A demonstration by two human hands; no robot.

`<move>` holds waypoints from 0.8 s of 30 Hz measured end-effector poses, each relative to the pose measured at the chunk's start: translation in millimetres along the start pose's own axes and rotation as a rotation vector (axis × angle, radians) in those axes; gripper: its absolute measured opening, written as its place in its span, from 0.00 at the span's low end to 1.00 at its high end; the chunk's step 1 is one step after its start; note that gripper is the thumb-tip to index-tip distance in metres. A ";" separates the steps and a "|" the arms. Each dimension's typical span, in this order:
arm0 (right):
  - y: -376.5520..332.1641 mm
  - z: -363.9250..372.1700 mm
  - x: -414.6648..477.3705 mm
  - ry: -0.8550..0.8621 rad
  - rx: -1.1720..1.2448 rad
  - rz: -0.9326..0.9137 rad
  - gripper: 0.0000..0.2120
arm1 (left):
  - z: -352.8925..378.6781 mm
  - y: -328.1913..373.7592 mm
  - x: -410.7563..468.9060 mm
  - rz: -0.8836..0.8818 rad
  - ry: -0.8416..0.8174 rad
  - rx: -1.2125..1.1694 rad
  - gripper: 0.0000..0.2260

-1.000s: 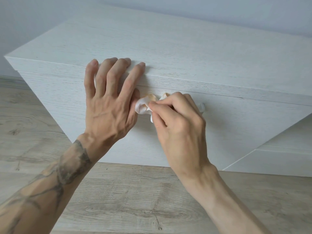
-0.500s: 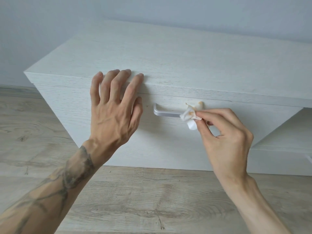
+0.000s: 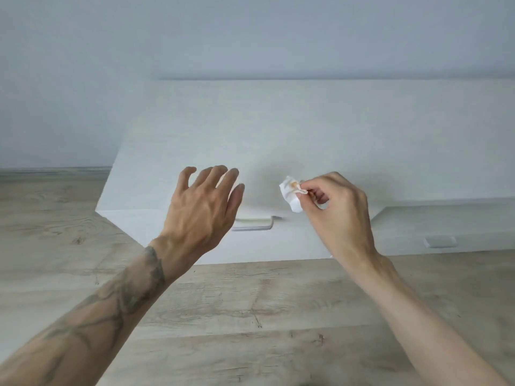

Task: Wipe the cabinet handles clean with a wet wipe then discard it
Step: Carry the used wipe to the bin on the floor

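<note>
A low white wood-grain cabinet (image 3: 320, 140) stands against the wall. Its silver bar handle (image 3: 257, 223) shows on the front, its left part hidden behind my left hand (image 3: 202, 210). That hand hovers in front of the cabinet, fingers spread, holding nothing. My right hand (image 3: 338, 210) is lifted clear of the handle, up and to its right, pinching a crumpled white wet wipe (image 3: 291, 195) with a brownish stain between thumb and fingertips. A second handle (image 3: 440, 242) sits on the lower front at the right.
Light wood-look floor (image 3: 250, 316) stretches in front of the cabinet and to its left. A pale grey wall (image 3: 250, 37) rises behind it. A skirting strip runs along the wall at the left.
My right hand has pulled the wipe off the handle and raised it. My left hand has come off the cabinet's top edge. The view has tilted upward and moved back.
</note>
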State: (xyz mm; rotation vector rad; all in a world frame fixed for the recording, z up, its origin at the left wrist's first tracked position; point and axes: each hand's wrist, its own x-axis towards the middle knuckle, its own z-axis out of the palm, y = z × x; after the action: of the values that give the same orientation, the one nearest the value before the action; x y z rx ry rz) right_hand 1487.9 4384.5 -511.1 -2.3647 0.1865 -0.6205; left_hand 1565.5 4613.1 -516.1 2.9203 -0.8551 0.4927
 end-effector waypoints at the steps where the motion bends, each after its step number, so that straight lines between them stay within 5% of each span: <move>1: -8.1 -20.0 13.2 -0.022 -0.014 0.040 0.04 | -21.0 6.8 10.6 0.003 -0.045 -0.019 0.20; 10: -105.0 -259.0 130.8 -0.090 -0.154 0.274 0.06 | -261.0 70.0 150.3 0.117 -0.366 -0.092 0.25; 24: -203.7 -629.2 181.8 0.163 -0.292 0.462 0.02 | -556.4 257.5 316.5 0.501 -0.308 -0.184 0.25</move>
State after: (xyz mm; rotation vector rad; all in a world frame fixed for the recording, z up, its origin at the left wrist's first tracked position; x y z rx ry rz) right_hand 1338.3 4122.0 104.6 -2.4172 0.9213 -0.5853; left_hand 1520.3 4312.8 103.5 2.6339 -1.5906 -0.0286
